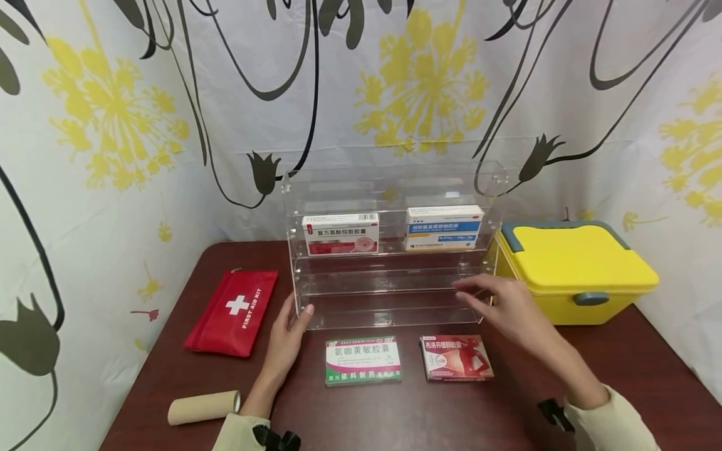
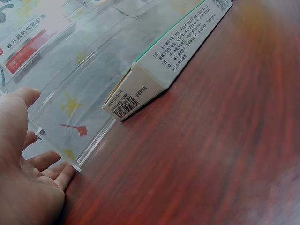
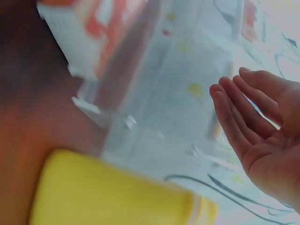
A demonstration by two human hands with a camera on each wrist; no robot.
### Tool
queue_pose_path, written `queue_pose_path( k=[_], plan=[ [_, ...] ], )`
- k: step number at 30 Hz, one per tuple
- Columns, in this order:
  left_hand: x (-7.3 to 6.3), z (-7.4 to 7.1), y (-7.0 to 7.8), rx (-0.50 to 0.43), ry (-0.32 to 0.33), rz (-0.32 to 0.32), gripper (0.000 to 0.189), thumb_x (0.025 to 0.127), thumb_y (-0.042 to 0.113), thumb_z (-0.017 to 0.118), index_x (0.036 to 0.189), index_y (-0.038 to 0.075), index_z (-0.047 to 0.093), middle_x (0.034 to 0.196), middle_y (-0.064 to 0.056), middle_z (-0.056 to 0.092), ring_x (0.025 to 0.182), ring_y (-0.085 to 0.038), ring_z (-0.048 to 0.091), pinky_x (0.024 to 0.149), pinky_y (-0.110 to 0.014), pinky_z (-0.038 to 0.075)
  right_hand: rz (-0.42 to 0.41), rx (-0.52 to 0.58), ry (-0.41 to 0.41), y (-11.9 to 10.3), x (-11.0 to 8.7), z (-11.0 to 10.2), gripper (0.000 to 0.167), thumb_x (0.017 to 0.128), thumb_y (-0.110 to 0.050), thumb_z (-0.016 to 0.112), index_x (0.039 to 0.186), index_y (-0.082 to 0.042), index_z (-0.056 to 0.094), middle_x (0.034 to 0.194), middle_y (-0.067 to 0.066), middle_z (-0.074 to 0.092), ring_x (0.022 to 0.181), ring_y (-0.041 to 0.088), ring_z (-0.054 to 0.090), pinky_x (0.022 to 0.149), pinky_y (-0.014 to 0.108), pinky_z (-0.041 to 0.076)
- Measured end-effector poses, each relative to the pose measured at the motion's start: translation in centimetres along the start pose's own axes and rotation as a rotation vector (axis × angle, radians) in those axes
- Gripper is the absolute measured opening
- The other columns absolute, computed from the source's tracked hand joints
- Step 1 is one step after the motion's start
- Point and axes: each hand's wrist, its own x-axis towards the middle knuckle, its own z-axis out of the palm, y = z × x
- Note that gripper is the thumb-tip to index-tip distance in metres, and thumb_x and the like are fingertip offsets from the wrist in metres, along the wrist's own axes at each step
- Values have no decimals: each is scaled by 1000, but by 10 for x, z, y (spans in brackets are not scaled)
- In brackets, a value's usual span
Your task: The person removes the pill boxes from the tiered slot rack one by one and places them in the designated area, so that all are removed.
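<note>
A clear acrylic tiered rack (image 1: 389, 283) stands on the table. My left hand (image 1: 286, 341) grips its lower left corner, thumb in front and fingers around the outer side; the left wrist view shows the hand (image 2: 33, 164) at the side panel. In front of the rack's right end my right hand (image 1: 510, 307) hovers with relaxed fingers and holds nothing. On one tier stand a red-and-white medicine box (image 1: 341, 235) and a blue-and-white medicine box (image 1: 444, 228). Before the rack lie a green-and-pink medicine box (image 1: 363, 360) and a red medicine box (image 1: 457, 358).
A red first aid pouch (image 1: 234, 313) lies left of the rack, with a cardboard tube (image 1: 203, 407) nearer the front. To the right stands a yellow lidded box (image 1: 581, 269) with a grey latch. Behind everything hangs a patterned curtain (image 1: 366, 113).
</note>
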Motion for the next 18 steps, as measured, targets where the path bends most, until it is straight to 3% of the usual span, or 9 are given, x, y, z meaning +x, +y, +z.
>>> queue_pose_path(
  k=[5,10,13,18],
  plan=[
    [1,-1,-6,9,11,9,66,93,45,64,151,30,34,147,2,43,133,-17,43,105,-40,39,-39,-74,106,-3,26,-35,27,80,-5,81,106,-8,74,96,0,72,79,14,68,64,26,55],
    [-4,-2,10,3,-3,0,67,95,38,64,152,23,33,148,-4,43,134,-21,43,105,-41,38,-84,-204,190,-7,61,-65,29,81,-6,81,108,-6,73,98,6,71,80,21,66,66,29,51],
    [-9,-1,22,12,-15,5,65,97,32,63,153,17,32,148,-9,43,133,-24,44,105,-41,39,-81,-263,131,-6,76,-75,31,81,-5,80,111,-4,71,103,12,69,85,28,66,70,42,54],
    [-11,0,28,15,-18,16,63,98,30,62,152,18,34,146,-7,45,133,-24,45,103,-36,40,-33,-277,-70,-4,88,-79,37,86,0,73,122,-1,65,116,19,63,101,36,60,82,56,50]
  ],
)
